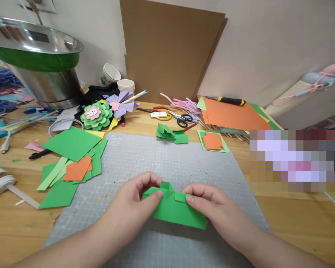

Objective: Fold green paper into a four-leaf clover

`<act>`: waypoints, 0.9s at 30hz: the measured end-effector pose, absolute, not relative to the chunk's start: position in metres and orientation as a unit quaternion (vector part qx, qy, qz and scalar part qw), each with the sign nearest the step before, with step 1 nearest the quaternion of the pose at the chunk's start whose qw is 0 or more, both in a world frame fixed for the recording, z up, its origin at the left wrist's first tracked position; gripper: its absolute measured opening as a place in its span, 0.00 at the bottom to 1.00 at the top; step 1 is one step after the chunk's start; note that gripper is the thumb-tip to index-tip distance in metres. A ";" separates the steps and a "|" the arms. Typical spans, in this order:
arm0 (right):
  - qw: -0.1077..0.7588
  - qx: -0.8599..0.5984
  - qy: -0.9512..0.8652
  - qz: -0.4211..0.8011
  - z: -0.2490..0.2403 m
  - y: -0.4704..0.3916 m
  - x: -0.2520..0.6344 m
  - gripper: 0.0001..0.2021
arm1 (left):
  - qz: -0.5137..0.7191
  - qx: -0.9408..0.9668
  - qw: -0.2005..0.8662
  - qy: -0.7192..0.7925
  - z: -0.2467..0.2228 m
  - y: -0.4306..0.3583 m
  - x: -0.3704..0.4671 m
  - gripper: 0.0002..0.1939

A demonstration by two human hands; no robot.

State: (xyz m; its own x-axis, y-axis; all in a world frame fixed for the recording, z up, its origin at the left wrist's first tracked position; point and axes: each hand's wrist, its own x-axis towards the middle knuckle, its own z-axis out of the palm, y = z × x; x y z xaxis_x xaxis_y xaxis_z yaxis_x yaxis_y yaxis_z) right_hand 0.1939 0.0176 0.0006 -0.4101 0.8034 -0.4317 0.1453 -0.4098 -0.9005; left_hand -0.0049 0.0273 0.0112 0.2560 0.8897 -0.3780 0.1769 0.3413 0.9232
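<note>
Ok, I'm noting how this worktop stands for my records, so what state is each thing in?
Left hand: pinching green paper
Right hand: pinching green paper
Green paper: partly folded
Cutting mat: lying flat
Green pieces at its far edge: folded
Brown board: leaning upright
Loose cup: tipped
Cup stack: standing
Black-handled scissors: blade opening unclear

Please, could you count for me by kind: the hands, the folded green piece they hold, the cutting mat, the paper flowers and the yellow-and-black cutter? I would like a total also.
Hands (left hand, right hand): 2
Folded green piece, held: 1
Cutting mat: 1
Paper flowers (green one, purple one): 2
Yellow-and-black cutter: 1
Total: 7
</note>
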 end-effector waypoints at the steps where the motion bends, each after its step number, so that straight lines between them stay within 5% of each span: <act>1: 0.229 -0.491 -0.503 0.674 0.001 0.017 0.193 0.10 | 0.292 0.507 0.612 0.533 0.012 0.027 -0.004 0.09; 11: 0.202 -0.489 -0.535 0.658 0.002 0.010 0.190 0.10 | 0.238 0.543 0.641 0.487 0.018 0.024 -0.005 0.12; 15: 0.243 -0.485 -0.510 0.667 0.003 0.009 0.190 0.08 | 0.225 0.542 0.625 0.515 0.013 0.023 -0.002 0.09; 20: 0.281 -0.471 -0.450 0.704 0.004 0.013 0.188 0.12 | 0.296 0.459 0.686 0.480 0.006 0.024 -0.005 0.17; 27: 0.251 -0.498 -0.505 0.659 0.002 0.012 0.187 0.05 | 0.282 0.454 0.690 0.488 0.005 0.023 -0.004 0.16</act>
